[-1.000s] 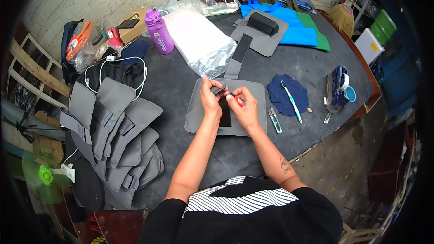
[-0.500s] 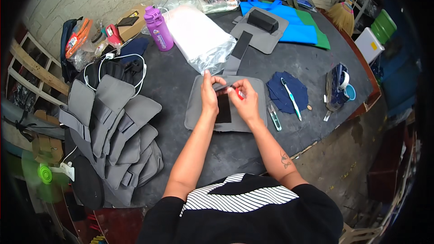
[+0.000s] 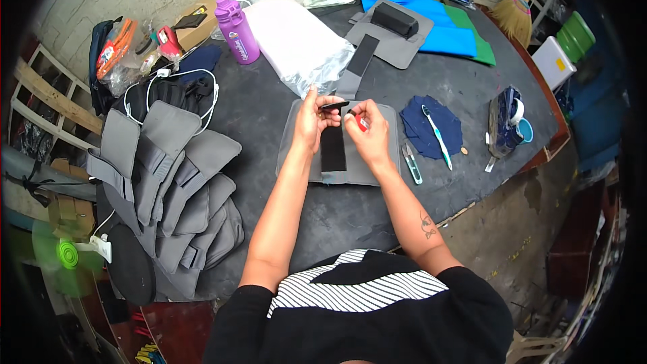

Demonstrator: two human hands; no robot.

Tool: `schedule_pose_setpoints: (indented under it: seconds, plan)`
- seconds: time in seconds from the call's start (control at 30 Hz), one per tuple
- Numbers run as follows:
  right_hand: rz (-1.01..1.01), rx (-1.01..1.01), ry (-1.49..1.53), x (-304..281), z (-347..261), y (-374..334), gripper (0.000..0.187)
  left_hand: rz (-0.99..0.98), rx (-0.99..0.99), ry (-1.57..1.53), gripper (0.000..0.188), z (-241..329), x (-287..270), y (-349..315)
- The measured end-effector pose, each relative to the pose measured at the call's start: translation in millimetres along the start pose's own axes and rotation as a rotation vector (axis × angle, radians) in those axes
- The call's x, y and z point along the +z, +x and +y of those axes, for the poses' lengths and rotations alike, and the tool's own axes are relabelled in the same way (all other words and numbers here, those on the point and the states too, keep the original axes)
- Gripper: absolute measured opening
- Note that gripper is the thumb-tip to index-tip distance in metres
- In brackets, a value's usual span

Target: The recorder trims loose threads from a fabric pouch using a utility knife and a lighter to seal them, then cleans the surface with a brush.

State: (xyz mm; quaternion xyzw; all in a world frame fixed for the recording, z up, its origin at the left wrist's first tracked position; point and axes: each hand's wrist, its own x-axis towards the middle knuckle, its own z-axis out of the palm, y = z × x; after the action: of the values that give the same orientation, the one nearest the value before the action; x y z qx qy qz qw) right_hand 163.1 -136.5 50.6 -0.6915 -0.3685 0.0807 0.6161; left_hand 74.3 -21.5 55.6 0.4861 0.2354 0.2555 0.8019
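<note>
The grey pad (image 3: 358,165) lies flat on the bench (image 3: 256,118) beneath both hands, rounded at the corners, a black patch (image 3: 333,152) running down its middle. Above it, the left hand (image 3: 313,123) pinches a small black strip (image 3: 334,105); the right hand (image 3: 372,136) has its fingers closed around a small red item (image 3: 362,123). A purple bottle (image 3: 237,35) stands capped, contents hidden; beside it, a clear plastic bag (image 3: 317,81) holds something white. Compared with half a second ago, the strip shows more plainly between the hands.
</note>
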Motion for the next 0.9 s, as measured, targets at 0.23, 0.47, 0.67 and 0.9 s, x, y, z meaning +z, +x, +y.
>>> schedule_pose_setpoints:
  seconds: [0.23,0.47,0.67,0.9]
  plan:
    - [0.075,0.015,0.018,-2.6,4.3,8.0,0.015,-0.126,-0.015,0.02,0.069,13.3,7.6,-4.8]
    - [-0.129,0.254,0.43,-30.5,-10.3,-56.3,0.02,0.245,-0.094,0.807,0.059,16.3,-26.9,-39.5]
    - [-0.008,0.185,0.355,-27.2,45.2,-69.1,0.022,-0.031,-0.198,0.604,0.043,-20.0,5.9,-72.0]
    - [-0.026,0.142,0.194,-42.8,51.6,-45.5,0.024,0.06,0.171,0.559,0.051,-52.7,19.7,-63.4]
